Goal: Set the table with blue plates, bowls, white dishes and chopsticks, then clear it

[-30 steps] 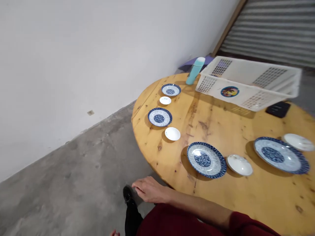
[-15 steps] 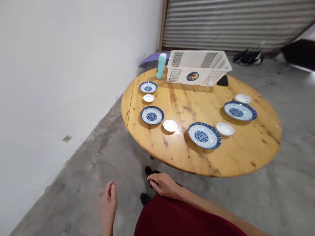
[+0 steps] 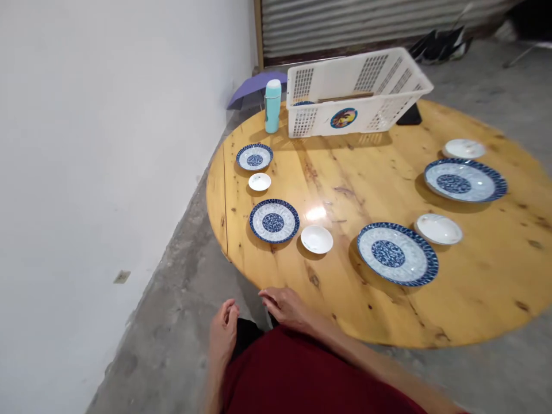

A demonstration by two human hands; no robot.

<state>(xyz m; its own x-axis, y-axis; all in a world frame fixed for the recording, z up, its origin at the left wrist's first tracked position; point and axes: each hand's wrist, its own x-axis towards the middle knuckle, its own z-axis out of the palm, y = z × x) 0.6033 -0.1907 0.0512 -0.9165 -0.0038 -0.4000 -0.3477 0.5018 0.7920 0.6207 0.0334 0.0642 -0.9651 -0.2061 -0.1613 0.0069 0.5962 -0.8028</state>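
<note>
My left hand (image 3: 225, 325) hangs low in front of my body, fingers loosely bent and nothing in it. My right hand (image 3: 285, 306) is at the near edge of the round wooden table (image 3: 345, 307), fingers half bent and loosely apart, also holding nothing. Whether it touches the edge, I cannot tell. Nearest to it are a blue-and-white plate (image 3: 274, 221) and a small white bowl (image 3: 317, 239). Farther left lie a smaller-looking patterned plate (image 3: 255, 157) and a white bowl (image 3: 259, 182). To the right, a plate (image 3: 397, 254) sits beside a bowl (image 3: 439, 229).
Another plate (image 3: 466, 181) and bowl (image 3: 464, 149) lie at the far right. A white plastic basket (image 3: 317, 122) holds brown sticks and something blue-rimmed. Around it are a turquoise bottle (image 3: 272, 108), a black phone-like object (image 3: 409, 116) and a purple umbrella (image 3: 252, 86). A white wall (image 3: 107, 144) rises left.
My view has come closer to the table, so the dishes and basket look larger. Both hands are nearer to the table's edge, and my left hand is closer to my right.
</note>
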